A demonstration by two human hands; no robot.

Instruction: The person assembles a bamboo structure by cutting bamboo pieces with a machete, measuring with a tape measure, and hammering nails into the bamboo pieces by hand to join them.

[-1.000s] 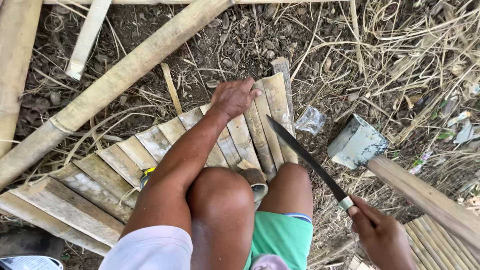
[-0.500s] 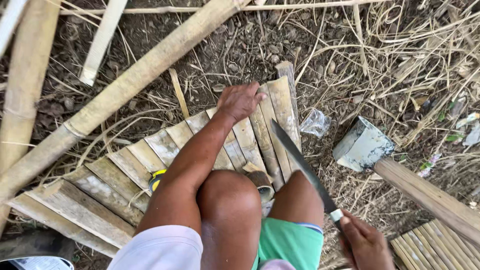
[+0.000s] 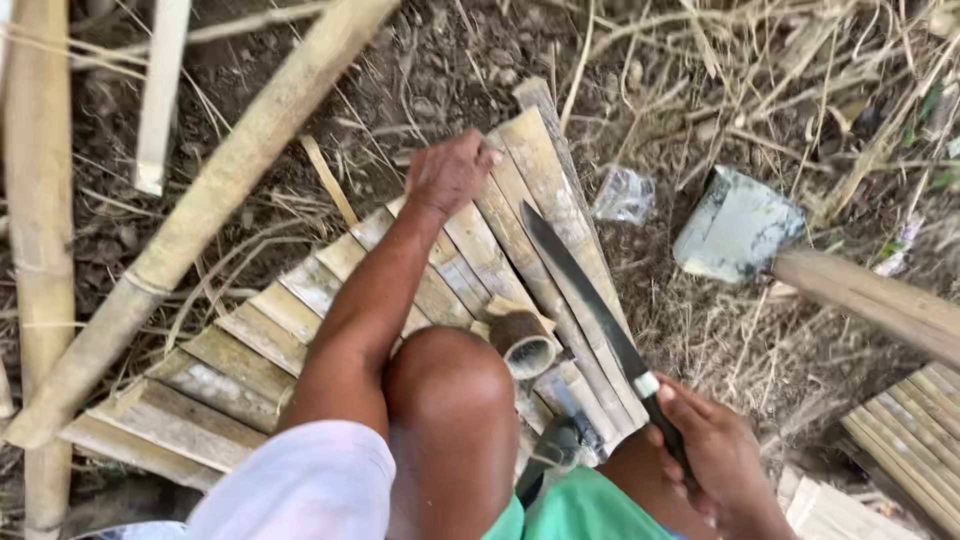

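Fingers of the right hand (image 3: 705, 455) clamp around a knife (image 3: 585, 295), while the left hand (image 3: 450, 172) presses curled fingers on bamboo slats (image 3: 300, 300).

A thick bamboo pole (image 3: 210, 205) is seen lying diagonally on the dirt; a crumpled clear wrapper (image 3: 623, 194) lies beside a grey block (image 3: 735, 224).

My left hand (image 3: 450, 172) presses flat on the woven bamboo slat panel (image 3: 300, 330), which lies on the ground, its pale flat strips fanned side by side. My right hand (image 3: 705, 455) grips the dark-bladed long knife (image 3: 585, 290), blade resting across the slats.
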